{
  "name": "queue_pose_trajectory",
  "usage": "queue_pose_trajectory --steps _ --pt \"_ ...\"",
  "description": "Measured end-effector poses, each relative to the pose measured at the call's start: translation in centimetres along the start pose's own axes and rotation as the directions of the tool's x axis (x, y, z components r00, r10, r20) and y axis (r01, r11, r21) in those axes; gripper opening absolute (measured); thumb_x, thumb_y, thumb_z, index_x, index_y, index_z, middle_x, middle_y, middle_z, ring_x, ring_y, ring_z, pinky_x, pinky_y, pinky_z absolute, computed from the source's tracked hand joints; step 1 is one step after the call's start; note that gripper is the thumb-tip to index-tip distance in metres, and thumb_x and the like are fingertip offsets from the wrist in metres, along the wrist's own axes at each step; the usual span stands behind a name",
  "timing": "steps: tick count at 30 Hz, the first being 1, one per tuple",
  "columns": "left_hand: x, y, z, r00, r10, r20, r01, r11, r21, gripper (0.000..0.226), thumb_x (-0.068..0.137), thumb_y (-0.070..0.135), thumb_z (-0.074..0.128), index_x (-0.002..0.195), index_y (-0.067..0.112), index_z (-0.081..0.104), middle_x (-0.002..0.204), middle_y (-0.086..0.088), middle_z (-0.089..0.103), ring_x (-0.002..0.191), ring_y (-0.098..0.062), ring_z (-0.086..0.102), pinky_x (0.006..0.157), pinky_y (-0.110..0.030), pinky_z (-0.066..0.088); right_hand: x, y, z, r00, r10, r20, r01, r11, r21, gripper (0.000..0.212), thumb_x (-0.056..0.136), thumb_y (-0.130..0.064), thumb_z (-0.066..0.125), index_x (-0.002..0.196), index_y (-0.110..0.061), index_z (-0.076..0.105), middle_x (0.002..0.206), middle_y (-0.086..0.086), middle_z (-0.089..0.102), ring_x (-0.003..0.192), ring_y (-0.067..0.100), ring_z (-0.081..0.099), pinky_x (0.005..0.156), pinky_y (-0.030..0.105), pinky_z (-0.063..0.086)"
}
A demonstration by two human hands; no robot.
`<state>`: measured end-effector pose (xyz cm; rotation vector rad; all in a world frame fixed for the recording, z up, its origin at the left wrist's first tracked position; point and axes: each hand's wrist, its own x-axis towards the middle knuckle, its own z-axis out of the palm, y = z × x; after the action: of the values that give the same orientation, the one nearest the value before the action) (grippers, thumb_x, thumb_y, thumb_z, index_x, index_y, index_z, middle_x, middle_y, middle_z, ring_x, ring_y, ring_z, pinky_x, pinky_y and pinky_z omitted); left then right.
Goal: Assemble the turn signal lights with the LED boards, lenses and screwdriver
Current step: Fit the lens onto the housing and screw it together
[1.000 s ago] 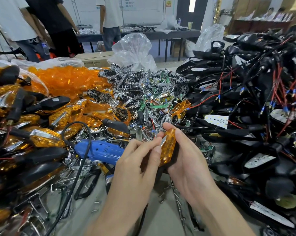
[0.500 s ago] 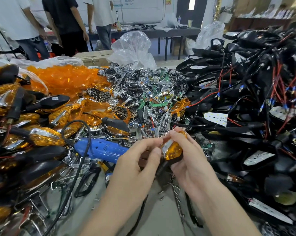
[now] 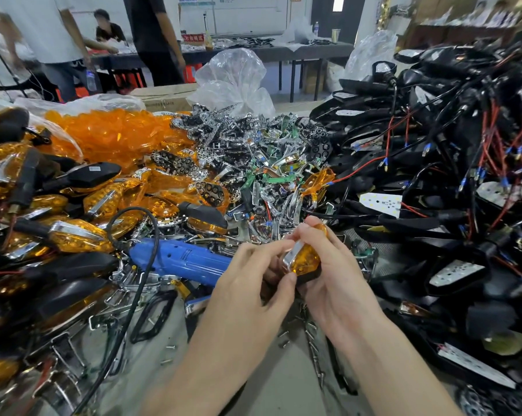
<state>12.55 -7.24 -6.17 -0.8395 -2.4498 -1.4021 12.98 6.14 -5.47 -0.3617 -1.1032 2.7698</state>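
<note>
Both hands hold one turn signal light (image 3: 305,259) above the table's near middle: an orange lens with a chrome strip sits on a black housing. My right hand (image 3: 332,283) cups the housing from the right, fingers curled over the lens top. My left hand (image 3: 253,283) pinches the light's left end with thumb and fingertips. The blue electric screwdriver (image 3: 181,261) lies just left of my hands, its black cord looping upward. Loose orange lenses (image 3: 115,136) are heaped at the back left. White LED boards (image 3: 380,204) lie among black housings on the right.
Finished orange lights (image 3: 73,235) pile up on the left. Chrome reflectors (image 3: 253,151) fill the middle back. Black housings with red and black wires (image 3: 464,151) stack high on the right. Small screws (image 3: 166,360) lie scattered on the grey tabletop (image 3: 271,385). People stand behind.
The light has turned in my hands from lying upright and long to showing its broad orange face. My left fingers shifted along its left end. The people behind moved.
</note>
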Motion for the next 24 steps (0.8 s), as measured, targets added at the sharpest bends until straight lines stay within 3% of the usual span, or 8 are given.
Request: queue_pose_trajectory --steps 2,5,11,19,24 --pt "-0.08 0.05 0.00 1.000 0.017 -0.005 -0.016 0.999 0.029 0.039 0.089 0.030 0.060 0.122 0.051 0.052 0.097 0.017 0.051 0.090 -0.005 0.059 0.075 -0.015 0.046 -0.10 -0.02 -0.03 1.000 0.001 0.000 -0.001 1.000 -0.006 0.013 0.095 -0.013 0.067 0.103 -0.022 0.063 0.083 0.004 0.068 0.062 0.019 0.067 0.052 0.030 0.056" --pt "-0.15 -0.02 0.10 0.999 0.035 -0.009 -0.035 0.999 0.040 0.040 0.089 0.032 0.058 0.124 0.050 0.052 0.097 0.017 0.050 0.088 -0.004 0.059 0.075 -0.012 0.044 -0.11 -0.03 -0.05 1.000 -0.008 0.003 0.008 1.000 -0.023 0.013 0.095 -0.015 0.068 0.105 -0.023 0.064 0.081 0.002 0.068 0.061 0.018 0.067 0.051 0.028 0.055" --pt "-0.02 -0.25 0.24 0.997 0.061 -0.039 -0.059 0.997 0.044 0.036 0.088 0.038 0.053 0.123 0.046 0.054 0.099 0.018 0.052 0.092 -0.004 0.059 0.078 -0.019 0.047 -0.16 0.00 0.12 0.999 -0.042 0.008 0.042 0.998 -0.053 0.011 0.095 -0.017 0.068 0.101 -0.025 0.064 0.080 0.001 0.070 0.062 0.016 0.066 0.055 0.029 0.055" --pt "-0.16 -0.15 0.23 0.998 0.068 -0.018 -0.066 0.996 0.063 0.034 0.088 0.044 0.048 0.118 0.057 0.044 0.105 0.022 0.048 0.097 -0.004 0.058 0.077 -0.032 0.057 -0.45 0.18 0.38 0.994 -0.109 0.025 0.111 0.990 -0.089 0.011 0.096 -0.019 0.066 0.105 -0.024 0.062 0.084 0.002 0.068 0.072 0.018 0.063 0.071 0.035 0.051" --pt "-0.10 -0.16 0.28 0.997 0.070 -0.021 -0.069 0.997 0.039 0.034 0.086 0.041 0.049 0.119 0.049 0.046 0.103 0.020 0.046 0.095 -0.007 0.056 0.074 -0.035 0.058 -0.32 0.42 0.53 0.989 -0.143 0.037 0.145 0.986 -0.085 0.013 0.093 -0.020 0.068 0.104 -0.023 0.063 0.083 0.003 0.068 0.072 0.017 0.063 0.072 0.036 0.053"
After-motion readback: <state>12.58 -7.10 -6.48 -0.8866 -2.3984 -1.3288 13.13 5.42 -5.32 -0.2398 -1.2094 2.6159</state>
